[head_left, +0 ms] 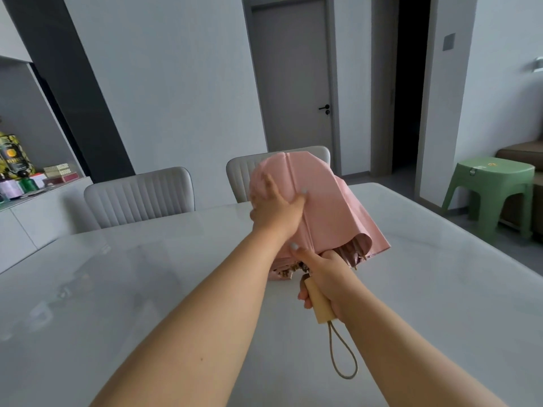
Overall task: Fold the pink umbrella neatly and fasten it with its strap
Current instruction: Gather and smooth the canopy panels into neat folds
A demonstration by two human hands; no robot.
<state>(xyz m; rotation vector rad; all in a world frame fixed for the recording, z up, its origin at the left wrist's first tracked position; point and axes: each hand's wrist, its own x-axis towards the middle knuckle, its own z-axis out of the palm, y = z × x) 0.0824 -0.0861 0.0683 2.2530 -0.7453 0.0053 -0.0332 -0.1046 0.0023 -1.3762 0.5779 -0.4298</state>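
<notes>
Above the bench [147, 289], at centre frame, item one: pink umbrella [332, 201], collapsed but loose, canopy unrolled and billowing. Its long axis runs from the handle [318, 304] at 6 o'clock up to the canopy crown at 12 o'clock, tilted away from you.

Item two: your right hand [326, 277]. Grip closed around the pale handle, fingers curled round it, thumb reaching up to the canopy hem. A cord loop [343, 356] hangs from the handle's base toward 6 o'clock.

Item three: your left hand [276, 207]. It lies on the canopy's left flank, at 11 o'clock from the right hand, fingers bent into the fabric; it appears to be gathering the cloth, though how firmly cannot be told.

Relation that matters: the canopy lies straight ahead of the right-hand grip along the shaft, and the left hand is the nearer one to the loose folds. Wrapping the folds round that axis looks like the left hand's job while the right holds steady. The fastening strap is not visible.

Containers: a green stool [493, 189] at 3 o'clock, boxes and bottles on a sideboard [44, 207] at 9 o'clock; contents cannot be told. Two grey chairs [141, 195] stand at the bench's far edge.
</notes>
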